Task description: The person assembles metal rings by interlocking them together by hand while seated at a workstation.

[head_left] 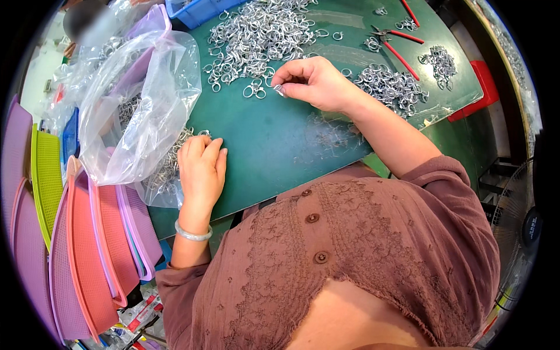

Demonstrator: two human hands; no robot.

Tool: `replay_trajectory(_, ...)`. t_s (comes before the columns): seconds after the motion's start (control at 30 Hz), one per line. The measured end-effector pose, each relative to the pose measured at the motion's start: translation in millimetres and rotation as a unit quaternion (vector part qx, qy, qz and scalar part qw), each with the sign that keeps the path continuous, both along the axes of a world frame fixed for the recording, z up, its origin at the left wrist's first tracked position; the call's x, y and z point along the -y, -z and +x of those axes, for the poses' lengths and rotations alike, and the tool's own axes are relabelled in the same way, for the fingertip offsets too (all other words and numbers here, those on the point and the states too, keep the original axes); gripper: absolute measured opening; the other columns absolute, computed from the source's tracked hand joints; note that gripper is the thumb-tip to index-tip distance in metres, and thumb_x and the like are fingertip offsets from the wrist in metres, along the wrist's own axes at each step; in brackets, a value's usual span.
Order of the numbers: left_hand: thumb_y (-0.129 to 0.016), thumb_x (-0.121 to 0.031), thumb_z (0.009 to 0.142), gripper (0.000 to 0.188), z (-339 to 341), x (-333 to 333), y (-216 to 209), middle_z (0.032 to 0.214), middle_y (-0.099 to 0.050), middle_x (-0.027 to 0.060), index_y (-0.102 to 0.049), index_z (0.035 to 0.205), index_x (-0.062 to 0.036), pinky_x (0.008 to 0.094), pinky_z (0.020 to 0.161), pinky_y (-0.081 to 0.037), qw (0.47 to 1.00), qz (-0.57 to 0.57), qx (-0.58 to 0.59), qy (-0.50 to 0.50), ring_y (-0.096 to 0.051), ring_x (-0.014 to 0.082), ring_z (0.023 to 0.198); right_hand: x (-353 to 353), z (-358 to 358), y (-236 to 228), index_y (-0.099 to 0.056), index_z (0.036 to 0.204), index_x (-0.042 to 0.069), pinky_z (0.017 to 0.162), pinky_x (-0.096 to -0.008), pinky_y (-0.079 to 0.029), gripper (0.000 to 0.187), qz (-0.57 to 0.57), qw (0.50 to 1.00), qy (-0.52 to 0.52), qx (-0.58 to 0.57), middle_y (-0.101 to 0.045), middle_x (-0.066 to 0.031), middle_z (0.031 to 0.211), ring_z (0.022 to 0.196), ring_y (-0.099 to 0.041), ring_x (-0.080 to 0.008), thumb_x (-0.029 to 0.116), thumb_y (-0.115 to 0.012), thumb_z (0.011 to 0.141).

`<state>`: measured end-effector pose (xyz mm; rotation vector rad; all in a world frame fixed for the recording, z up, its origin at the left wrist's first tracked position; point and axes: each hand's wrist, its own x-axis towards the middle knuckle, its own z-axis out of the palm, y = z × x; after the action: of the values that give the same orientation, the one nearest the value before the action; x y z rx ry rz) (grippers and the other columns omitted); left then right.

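Note:
My right hand [321, 84] is over the green table, thumb and index finger pinched on a small silver metal ring [279, 90]. Just left of it lies a group of loose rings [254, 89], at the near edge of a large heap of silver rings [256, 41]. My left hand [201, 166], a pale bangle on its wrist, rests at the table's left side with loosely bent fingers slightly apart. Beside it, more metal pieces [166, 166] spill by a clear plastic bag [140, 111]. Its fingertips touch or nearly touch these pieces.
A smaller heap of metal pieces [391, 87] lies beyond my right forearm, with red-handled pliers [402, 36] and another small pile [440, 65] farther right. A blue bin [195, 13] stands at the back. Stacked plastic baskets [87, 251] crowd the left; a fan [513, 204] stands right.

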<state>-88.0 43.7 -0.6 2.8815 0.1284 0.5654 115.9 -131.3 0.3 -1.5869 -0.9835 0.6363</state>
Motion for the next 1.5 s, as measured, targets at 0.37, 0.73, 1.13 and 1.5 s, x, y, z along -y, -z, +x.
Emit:
replay_trajectory(0.37,-0.064,-0.012,0.070,0.029,15,20,-23,0.095,-0.055,0.0122,-0.058,0.096,-0.0010,0.0375,0.087,-0.037,0.999,-0.004,0.008,0.049,-0.052,0.0270,0.090,4,-5,-4,-0.057,0.100,0.002,0.068,-0.0221,-0.045,0.024,0.117,0.990,0.025,0.068,-0.060,-0.0021,0.082,0.075,-0.055,-0.0079,-0.001,-0.057,0.076)
replay_trajectory(0.73,-0.059,-0.006,0.079,0.014,75,59,-17,0.079,-0.058,0.0014,-0.058,0.092,-0.0001,0.0198,0.064,-0.041,0.806,-0.590,0.034,0.042,-0.051,0.0066,0.068,13,-20,-15,-0.057,0.095,0.001,0.061,-0.0225,-0.046,0.020,0.140,0.978,0.048,0.148,-0.060,-0.0045,0.075,0.068,-0.056,-0.0090,0.001,-0.059,0.075)
replay_trajectory(1.13,-0.054,-0.011,0.082,0.012,74,41,-16,0.073,-0.059,0.0014,-0.058,0.091,-0.0037,0.0220,0.060,-0.046,0.523,-0.844,-0.100,0.057,-0.055,0.0095,0.062,22,-28,-22,-0.055,0.097,-0.001,0.061,-0.0218,-0.044,0.018,0.102,0.988,0.027,-0.115,-0.059,-0.0030,0.078,0.066,-0.053,-0.0082,0.006,-0.054,0.081)
replay_trajectory(1.5,-0.055,-0.011,0.082,0.016,67,59,-24,0.075,-0.059,0.0025,-0.058,0.095,-0.0018,0.0204,0.057,-0.045,0.660,-0.748,-0.021,0.062,-0.055,0.0093,0.062,29,-38,-20,-0.059,0.092,0.000,0.064,-0.0206,-0.044,0.014,0.115,0.990,0.029,-0.073,-0.059,-0.0016,0.078,0.070,-0.053,-0.0066,0.004,-0.057,0.079)
